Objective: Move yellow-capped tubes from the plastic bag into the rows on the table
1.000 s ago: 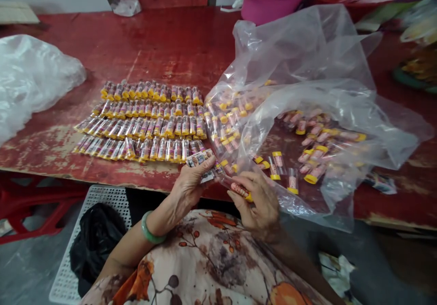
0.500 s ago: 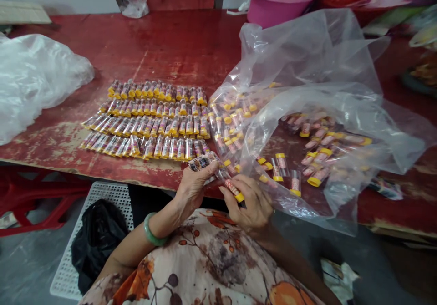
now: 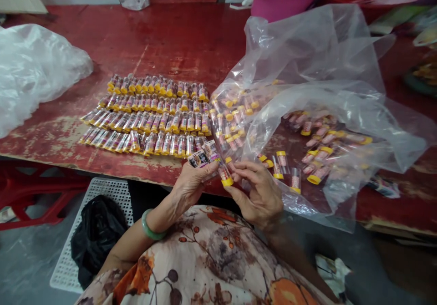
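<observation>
Printed cards (image 3: 199, 158) are pinched in my left hand (image 3: 193, 182), with one card leaning against a clear tube with a yellow cap (image 3: 224, 175). My right hand (image 3: 257, 193) is at the tube's right side, fingers bent and thumb near the cap; whether it grips the tube is hard to tell. Rows of filled yellow-capped tubes (image 3: 160, 119) lie on the red table (image 3: 180, 36), beyond my left hand. To the right, a large clear plastic bag (image 3: 314, 63) lies spread, with loose pink-labelled tubes (image 3: 321, 159) in and around its opening.
White plastic (image 3: 41, 68) covers the table's left side. A pink tub (image 3: 285, 0) stands at the back. Below the table edge are a red stool (image 3: 51, 205) and a white perforated surface (image 3: 68, 261) carrying a black bag (image 3: 97, 236).
The tube has turned more upright and moved up and left beside the cards. Another card now shows along it. My right hand's fingers have loosened and shifted right.
</observation>
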Tool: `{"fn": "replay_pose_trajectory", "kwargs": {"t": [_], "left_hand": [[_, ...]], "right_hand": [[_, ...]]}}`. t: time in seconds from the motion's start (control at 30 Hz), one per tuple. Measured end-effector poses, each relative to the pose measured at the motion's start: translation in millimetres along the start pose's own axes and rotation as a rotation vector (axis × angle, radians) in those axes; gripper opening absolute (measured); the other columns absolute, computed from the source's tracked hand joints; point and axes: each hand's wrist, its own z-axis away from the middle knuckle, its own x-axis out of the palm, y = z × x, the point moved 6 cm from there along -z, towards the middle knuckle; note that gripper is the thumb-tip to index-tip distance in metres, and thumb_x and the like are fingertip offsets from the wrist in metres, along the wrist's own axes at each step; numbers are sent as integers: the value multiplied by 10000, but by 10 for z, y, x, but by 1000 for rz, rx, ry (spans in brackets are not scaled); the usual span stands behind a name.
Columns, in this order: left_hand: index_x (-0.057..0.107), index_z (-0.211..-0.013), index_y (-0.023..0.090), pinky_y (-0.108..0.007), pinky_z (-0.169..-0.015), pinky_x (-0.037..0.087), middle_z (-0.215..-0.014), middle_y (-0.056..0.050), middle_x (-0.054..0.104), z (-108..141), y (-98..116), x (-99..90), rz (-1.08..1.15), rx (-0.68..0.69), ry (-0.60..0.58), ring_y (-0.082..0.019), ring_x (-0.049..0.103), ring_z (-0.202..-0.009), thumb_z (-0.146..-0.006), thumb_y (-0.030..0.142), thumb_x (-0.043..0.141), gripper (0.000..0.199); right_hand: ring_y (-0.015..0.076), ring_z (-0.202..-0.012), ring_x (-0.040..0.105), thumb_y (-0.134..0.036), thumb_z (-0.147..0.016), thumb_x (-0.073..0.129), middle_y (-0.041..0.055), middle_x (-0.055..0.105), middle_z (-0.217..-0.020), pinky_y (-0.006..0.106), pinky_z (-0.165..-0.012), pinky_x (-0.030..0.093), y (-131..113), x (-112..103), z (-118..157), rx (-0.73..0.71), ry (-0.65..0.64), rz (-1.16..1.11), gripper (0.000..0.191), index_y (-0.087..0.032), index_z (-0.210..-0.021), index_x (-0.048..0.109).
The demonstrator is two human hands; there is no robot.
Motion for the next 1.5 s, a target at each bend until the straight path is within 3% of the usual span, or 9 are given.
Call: {"fn": "replay_pose_trajectory", "kwargs": {"t": [0.23,0.43,0.8,1.1,1.3,1.5], "left_hand": [[733,-813,124,-249,-671,508,-769,-36,713,103,-127,66,-13,-114,-65,-131,637,-667,-495,284,940,413],[740,-855,128,-249,-674,516,-809,-37,719,106,-124,46,-7,-103,-93,-126,636,-672,-511,267,935,419],[742,-841,145,-259,-708,531,-821,-31,729,94,-122,79,-17,-105,-162,-134,651,-709,-501,303,938,423],[745,-861,140,-289,-782,512,-822,-49,730,141,-139,124,-54,-99,-166,-160,656,-759,-518,292,929,418],[748,-878,143,-275,-782,505,-827,-45,731,138,-166,101,-54,-85,-193,-148,654,-744,-543,300,919,407],[752,-840,147,-271,-783,517,-822,-38,734,117,-112,100,-56,-66,-179,-133,649,-727,-542,258,918,359]], "right_hand": [[132,-723,627,-198,-854,699,56,656,-1008,289,-664,560,12,86,-31,-31,146,30,180,-199,-1012,612],[203,-918,668,-160,-889,626,83,679,-987,357,-779,572,6,95,-75,-98,65,21,154,-187,-1040,631],[177,-886,682,-59,-857,617,76,690,-971,310,-762,568,-92,66,-96,-179,45,82,214,-181,-1030,646],[166,-818,705,-56,-827,618,31,719,-951,281,-694,574,-146,41,-24,-167,189,161,260,-227,-1014,677],[166,-771,711,-59,-836,627,26,722,-908,279,-644,565,-182,49,-25,-180,205,233,228,-226,-985,667],[177,-808,711,-36,-820,640,60,723,-955,290,-685,576,-179,57,17,-205,191,239,249,-189,-1015,663]]}}
